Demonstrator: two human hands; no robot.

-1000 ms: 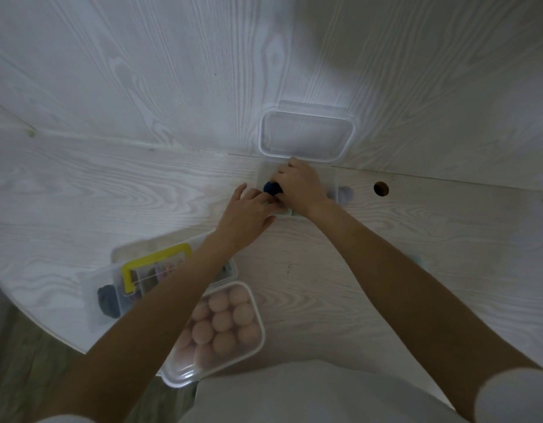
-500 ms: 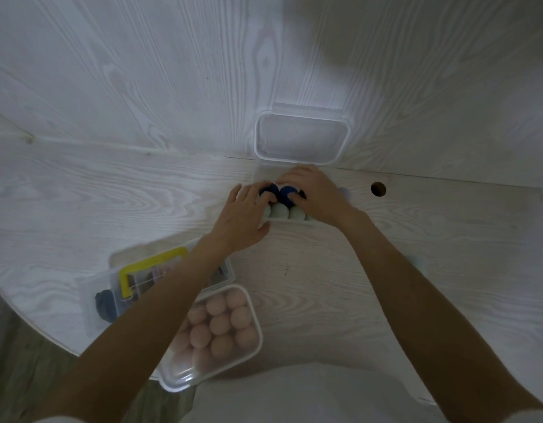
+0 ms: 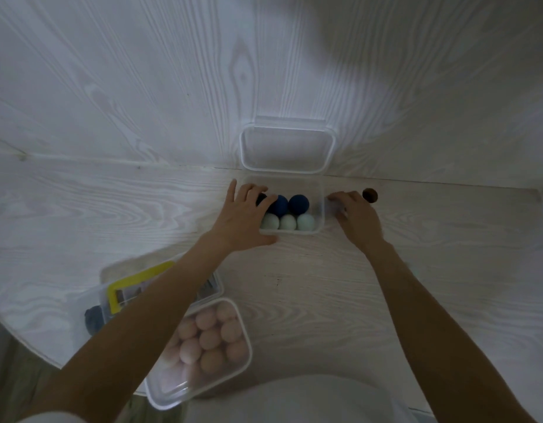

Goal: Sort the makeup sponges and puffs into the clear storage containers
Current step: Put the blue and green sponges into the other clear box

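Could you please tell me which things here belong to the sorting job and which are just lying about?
Job: open container, its lid, blue sponges, pale green sponges, pink sponge box, both hands.
Lying about: yellow-handled box, table hole.

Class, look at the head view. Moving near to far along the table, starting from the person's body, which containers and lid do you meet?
Clear tub of pink round sponges → clear box with a yellow-framed lid → open clear container of navy and mint sponges → its clear lid propped against the wall.
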